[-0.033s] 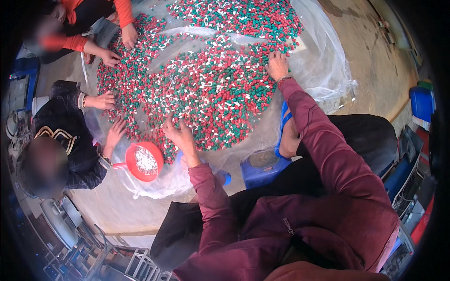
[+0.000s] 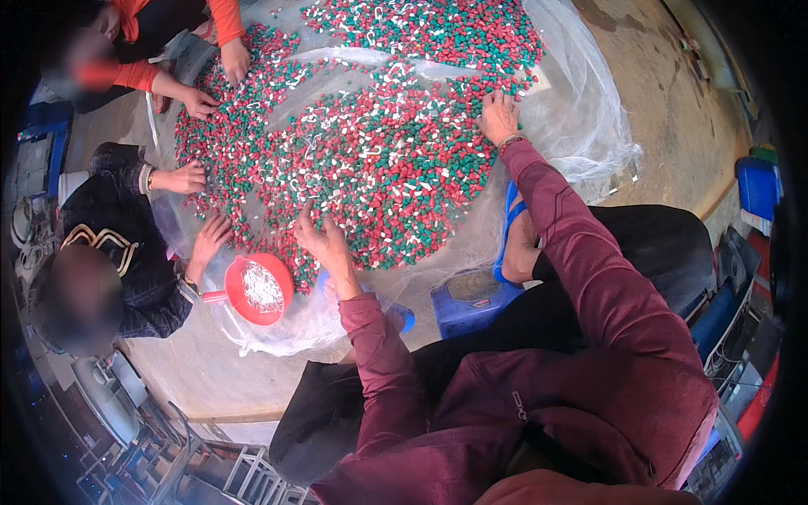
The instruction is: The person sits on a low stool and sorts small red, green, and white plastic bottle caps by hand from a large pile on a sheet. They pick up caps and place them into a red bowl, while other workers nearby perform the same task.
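Observation:
Many small red, green and white pieces (image 2: 379, 177) lie spread in a wide heap on a clear plastic sheet (image 2: 581, 126). My left hand (image 2: 324, 244) is at the near edge of this heap, fingers apart, with the index finger pointing over the pieces. Nothing shows in its grasp. At the heap's right edge, my right hand (image 2: 498, 116) rests palm down with its fingers on the pieces; its fingertips are partly hidden. Left of my left hand stands a red basin with a handle (image 2: 286, 295), holding thin white pieces.
A person in dark clothes (image 2: 151, 286) at the left and another in orange sleeves (image 2: 135, 77) at the far left reach into the heap. A blue stool (image 2: 463, 316) stands by my foot (image 2: 520, 248). Chairs and frames (image 2: 252, 471) crowd the lower left.

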Demonstrator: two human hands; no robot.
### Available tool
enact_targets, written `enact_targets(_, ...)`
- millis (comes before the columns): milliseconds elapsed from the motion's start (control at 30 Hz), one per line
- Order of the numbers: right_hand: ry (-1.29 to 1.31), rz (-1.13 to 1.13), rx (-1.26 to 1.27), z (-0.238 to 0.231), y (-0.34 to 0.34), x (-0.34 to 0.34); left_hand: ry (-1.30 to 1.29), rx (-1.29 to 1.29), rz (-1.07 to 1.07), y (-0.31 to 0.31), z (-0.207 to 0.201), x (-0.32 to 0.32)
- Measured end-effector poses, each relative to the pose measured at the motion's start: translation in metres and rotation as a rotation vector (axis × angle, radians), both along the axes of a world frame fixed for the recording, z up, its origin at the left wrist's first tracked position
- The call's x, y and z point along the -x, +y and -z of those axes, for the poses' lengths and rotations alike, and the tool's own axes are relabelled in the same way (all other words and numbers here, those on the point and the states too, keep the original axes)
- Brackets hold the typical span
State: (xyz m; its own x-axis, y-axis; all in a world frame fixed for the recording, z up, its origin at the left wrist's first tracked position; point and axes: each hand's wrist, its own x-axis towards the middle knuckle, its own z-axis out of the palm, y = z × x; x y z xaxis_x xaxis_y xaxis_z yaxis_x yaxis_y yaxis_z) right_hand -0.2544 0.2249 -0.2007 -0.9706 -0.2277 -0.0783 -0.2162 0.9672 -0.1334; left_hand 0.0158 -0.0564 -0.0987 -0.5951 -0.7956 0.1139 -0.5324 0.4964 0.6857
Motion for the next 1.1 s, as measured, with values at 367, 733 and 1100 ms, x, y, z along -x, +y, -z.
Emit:
enact_targets(367, 0.052, -0.232, 0.025, 0.0, -0.007, -0.005, 0.076, -0.225, 0.403, -0.001, 0.038, 0.066)
enact_targets(733, -0.7, -0.024, 0.756, 0.001, -0.029, -0.005, -0.312, 0.089, 0.729, 0.029, 0.074, 0.11)
enact_targets(1100, -0.363, 0.051, 0.768, 0.003, -0.011, -0.005, -0.136, -0.548, 0.354, 0.015, 0.017, 0.073)
